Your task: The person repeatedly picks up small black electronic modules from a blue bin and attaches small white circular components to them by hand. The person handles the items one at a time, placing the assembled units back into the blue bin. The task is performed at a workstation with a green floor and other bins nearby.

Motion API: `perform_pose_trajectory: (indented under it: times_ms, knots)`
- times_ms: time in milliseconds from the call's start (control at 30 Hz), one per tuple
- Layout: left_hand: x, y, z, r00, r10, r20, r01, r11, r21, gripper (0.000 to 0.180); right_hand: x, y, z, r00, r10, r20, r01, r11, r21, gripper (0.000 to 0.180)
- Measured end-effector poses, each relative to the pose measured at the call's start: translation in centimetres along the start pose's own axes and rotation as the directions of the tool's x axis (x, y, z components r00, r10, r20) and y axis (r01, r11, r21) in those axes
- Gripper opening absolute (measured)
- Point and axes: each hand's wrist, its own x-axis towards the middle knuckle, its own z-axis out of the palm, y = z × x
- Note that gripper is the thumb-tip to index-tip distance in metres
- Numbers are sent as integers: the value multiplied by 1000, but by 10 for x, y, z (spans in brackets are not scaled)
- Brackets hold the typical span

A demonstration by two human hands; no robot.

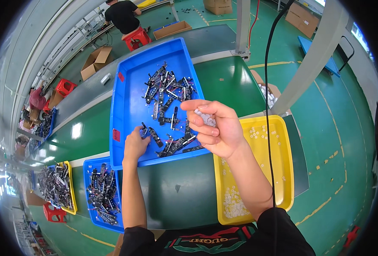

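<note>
At 11 o'clock, a large blue tray [127,91] holds scattered black strip-shaped assemblies [167,105]. In its near-left corner, the left hand [136,144] has its fingertips at one assembly; whether they pinch it I cannot tell. The right hand [223,134] curls its fingers around small white rings [206,118], index extended. A yellow tray [285,164] at 4 o'clock contains loose white rings; a smaller blue tray [89,170] at 8 o'clock is heaped with assemblies.

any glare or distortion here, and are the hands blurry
Head view: bright glare on the green worktop at left; head view: pale frame at upper left bends along the rim; head view: left hand and right hand look fairly sharp.
</note>
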Motion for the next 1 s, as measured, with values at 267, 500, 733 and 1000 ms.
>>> perform_pose_trajectory:
  times_ms: [267,500,733,1000]
  knots:
    - [2,-4,0,997,-1,-78,-10,990,-144,38,4,-1,-8,999,-36,0,35,992,121,18]
    - [1,-13,-6,991,-105,-79,79,956,-283,27,4,1,-3,995,-87,-56,88,996,14,20]
    - [-12,23,-38,954,-296,56,129,232,-964,28,5,4,-7,995,-96,-17,94,994,-64,22]
    - [-31,75,-52,986,163,38,119,-520,-846,37,9,12,-7,996,-77,-35,73,994,-87,18]
